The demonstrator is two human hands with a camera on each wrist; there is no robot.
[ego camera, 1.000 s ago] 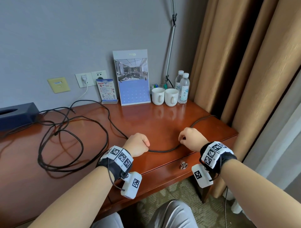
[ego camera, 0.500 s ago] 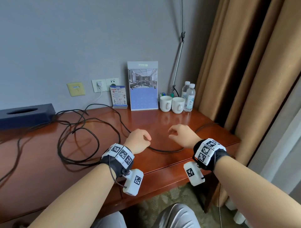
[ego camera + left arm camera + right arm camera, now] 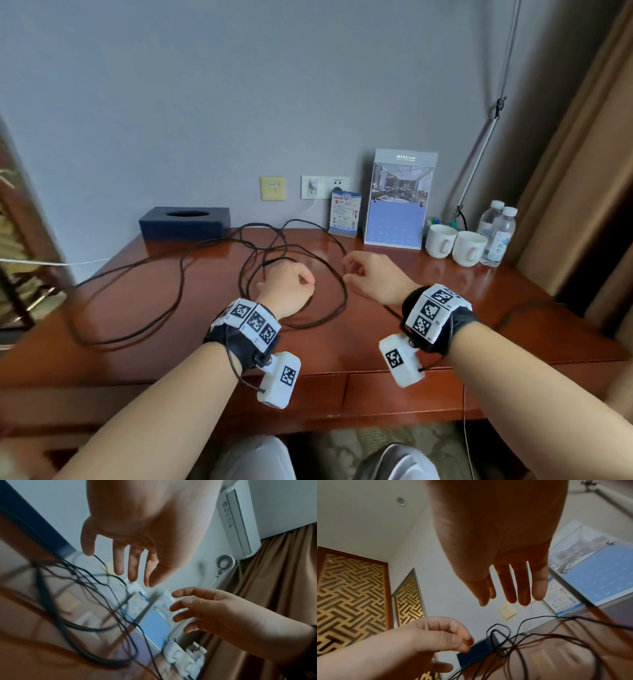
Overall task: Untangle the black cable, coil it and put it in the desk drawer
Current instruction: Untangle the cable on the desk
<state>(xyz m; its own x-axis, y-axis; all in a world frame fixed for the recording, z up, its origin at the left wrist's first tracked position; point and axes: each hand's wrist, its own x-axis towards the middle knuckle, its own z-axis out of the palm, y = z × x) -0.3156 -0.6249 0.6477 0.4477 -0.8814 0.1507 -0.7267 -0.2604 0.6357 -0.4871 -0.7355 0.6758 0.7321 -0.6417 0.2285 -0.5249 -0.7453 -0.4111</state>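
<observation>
Red-brown desk (image 3: pixel 428 318) against grey wall (image 3: pixel 239 85) — tan curtain (image 3: pixel 582 178) right

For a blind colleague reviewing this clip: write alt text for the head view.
Two bare hands, the left hand and the right hand, hover over a tangled black cable sprawled in loops on a reddish wooden desk; neither clearly grips it. Against the grey wall stand a tissue box, a calendar, two white mugs and water bottles.
</observation>
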